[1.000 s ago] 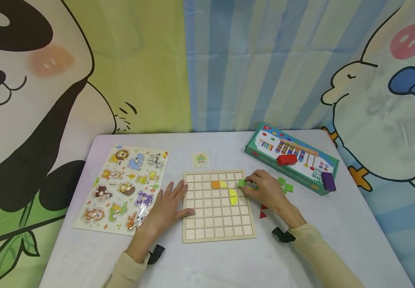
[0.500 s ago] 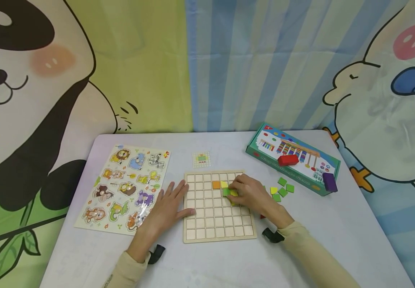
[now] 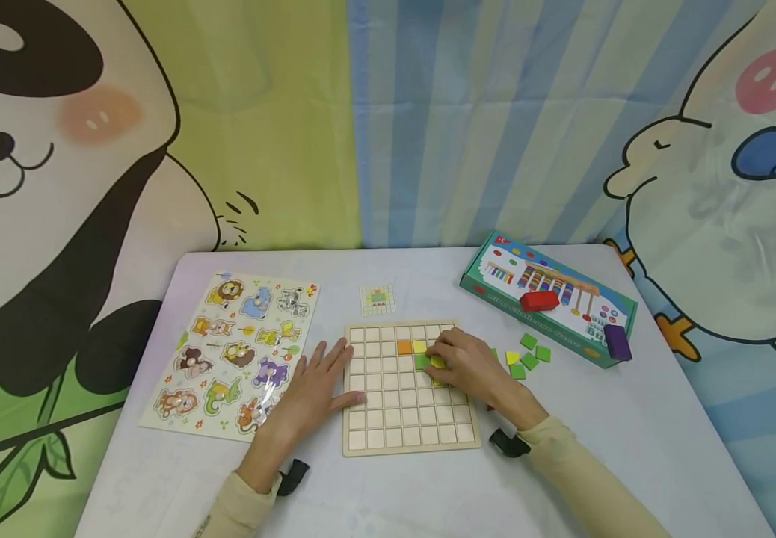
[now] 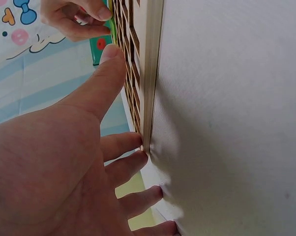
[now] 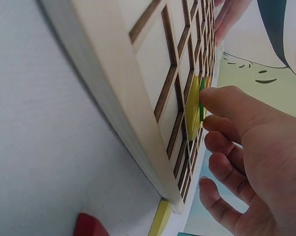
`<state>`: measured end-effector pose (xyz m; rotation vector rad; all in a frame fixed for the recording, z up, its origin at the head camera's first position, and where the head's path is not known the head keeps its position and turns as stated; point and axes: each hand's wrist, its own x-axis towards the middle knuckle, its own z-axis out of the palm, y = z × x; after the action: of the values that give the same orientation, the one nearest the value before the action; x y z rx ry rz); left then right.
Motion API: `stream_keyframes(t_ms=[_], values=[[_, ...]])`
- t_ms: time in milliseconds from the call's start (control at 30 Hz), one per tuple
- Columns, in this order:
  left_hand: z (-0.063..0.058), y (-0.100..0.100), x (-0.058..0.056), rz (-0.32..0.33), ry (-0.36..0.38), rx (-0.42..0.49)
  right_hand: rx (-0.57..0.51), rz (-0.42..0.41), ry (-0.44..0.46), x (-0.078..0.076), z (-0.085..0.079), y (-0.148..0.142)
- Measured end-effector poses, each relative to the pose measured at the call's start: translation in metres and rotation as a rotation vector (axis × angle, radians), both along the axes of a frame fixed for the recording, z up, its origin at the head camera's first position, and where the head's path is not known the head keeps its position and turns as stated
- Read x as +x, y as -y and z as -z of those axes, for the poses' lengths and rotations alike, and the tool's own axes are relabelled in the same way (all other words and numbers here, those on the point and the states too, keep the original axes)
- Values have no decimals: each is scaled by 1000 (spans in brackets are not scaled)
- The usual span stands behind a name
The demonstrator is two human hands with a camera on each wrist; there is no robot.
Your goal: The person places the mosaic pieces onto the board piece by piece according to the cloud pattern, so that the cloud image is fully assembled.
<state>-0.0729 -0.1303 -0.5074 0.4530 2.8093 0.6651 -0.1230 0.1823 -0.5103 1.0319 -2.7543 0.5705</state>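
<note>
A wooden grid board [image 3: 391, 416] lies flat at the middle of the table. My left hand [image 3: 310, 390] rests spread at its left edge, thumb over the frame and fingertips along the side. Over the board's upper right, my right hand [image 3: 472, 366] pinches a green square tile [image 3: 422, 362] low at a cell, just below an orange tile [image 3: 404, 347] and a yellow tile [image 3: 419, 346]. In the right wrist view the thumb touches the green tile's edge, beside a yellow tile [image 5: 192, 109] in the grid. The right fingers partly hide the tiles under them.
Right of the board lie several loose green tiles [image 3: 529, 361] and a yellow tile [image 3: 512, 356]. A game box [image 3: 496, 295] bears a red block [image 3: 539, 300] and a purple block [image 3: 617, 342]. Behind sits a small pattern card [image 3: 377, 299]; an animal puzzle sheet [image 3: 226, 359] lies left.
My right hand has moved left from the board's right edge onto the grid with the green tile, then stayed nearly still for the last half second. The left hand holds its place.
</note>
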Motion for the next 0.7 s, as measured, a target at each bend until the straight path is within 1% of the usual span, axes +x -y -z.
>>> stream_keyframes(t_ms=[267,367,533,633,700], values=[[2,0,0,0,-12,2,-9,-8,7,1,-1,-2],[1,1,0,1,-12,-2,-5,1,-11,0,-2,-4],[0,1,0,3,-26,2,-43,34,-44,-3,-6,-14],[0,1,0,3,-26,3,-52,65,-41,-5,-7,-26],[0,1,0,3,-23,3,-45,90,-18,-6,-9,-36]])
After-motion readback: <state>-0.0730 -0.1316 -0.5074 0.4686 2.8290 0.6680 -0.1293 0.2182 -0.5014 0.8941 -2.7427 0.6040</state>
